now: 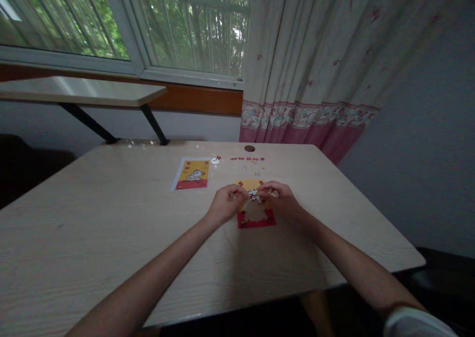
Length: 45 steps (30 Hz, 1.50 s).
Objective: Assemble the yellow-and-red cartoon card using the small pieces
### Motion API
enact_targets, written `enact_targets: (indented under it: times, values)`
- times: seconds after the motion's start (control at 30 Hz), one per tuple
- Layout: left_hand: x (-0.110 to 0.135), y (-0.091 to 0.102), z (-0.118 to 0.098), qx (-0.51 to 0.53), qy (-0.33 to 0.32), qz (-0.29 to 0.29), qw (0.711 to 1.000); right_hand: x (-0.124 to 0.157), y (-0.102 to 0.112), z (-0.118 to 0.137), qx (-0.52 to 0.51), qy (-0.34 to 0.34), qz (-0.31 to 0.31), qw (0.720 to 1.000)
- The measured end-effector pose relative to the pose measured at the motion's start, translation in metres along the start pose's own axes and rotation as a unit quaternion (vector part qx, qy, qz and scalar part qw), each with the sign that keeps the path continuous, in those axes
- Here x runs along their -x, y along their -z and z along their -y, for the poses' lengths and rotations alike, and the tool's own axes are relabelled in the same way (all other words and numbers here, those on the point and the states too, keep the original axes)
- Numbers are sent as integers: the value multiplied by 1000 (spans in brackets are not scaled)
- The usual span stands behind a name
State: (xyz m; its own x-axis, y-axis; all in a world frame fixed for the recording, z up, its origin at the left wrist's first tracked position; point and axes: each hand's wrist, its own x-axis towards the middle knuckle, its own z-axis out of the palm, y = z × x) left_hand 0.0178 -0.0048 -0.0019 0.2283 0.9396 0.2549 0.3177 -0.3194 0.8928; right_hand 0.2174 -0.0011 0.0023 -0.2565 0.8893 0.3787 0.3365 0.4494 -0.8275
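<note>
From the head view, a small puzzle board point(256, 217) is seen flat on the tabletop point(111, 218), partly filled. A tiny piece point(254, 194) is pinched over it by the left hand point(224, 204) and the right hand point(280, 198). The piece is judged light, stiff and thin, best held by its edges. A picture card point(192, 173) and loose pieces point(248, 159) lie beyond. No containers are seen.

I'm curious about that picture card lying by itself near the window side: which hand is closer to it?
Left. The left hand lies just right of and below the picture card; the right hand is farther right, across the puzzle board.
</note>
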Motion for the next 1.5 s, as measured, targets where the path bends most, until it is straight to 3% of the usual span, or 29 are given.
enact_targets:
  times: [0.13,0.27,0.4,0.5,0.63,0.8,1.0,1.5]
  values:
    - [-1,0,2,1,3,8,1000,2,5,7,118,153,-35,981]
    - [-2,-2,5,-13,2,19,1000,2,5,7,201,200,-16,959]
    - [-2,1,5,-33,-17,49,998,3,6,1,243,191,6,951]
    - [0,9,2,-116,-79,41,989,4,8,-5,244,174,24,954]
    - [3,20,-1,-256,-152,77,952,5,9,-11,248,131,79,957]
    - [7,19,-3,-347,-197,135,907,5,7,-14,252,107,96,957]
    - [8,17,-5,-387,-212,168,882,4,7,-18,253,100,95,957]
    - [8,16,-8,-394,-215,177,876,1,-3,-28,286,50,42,956]
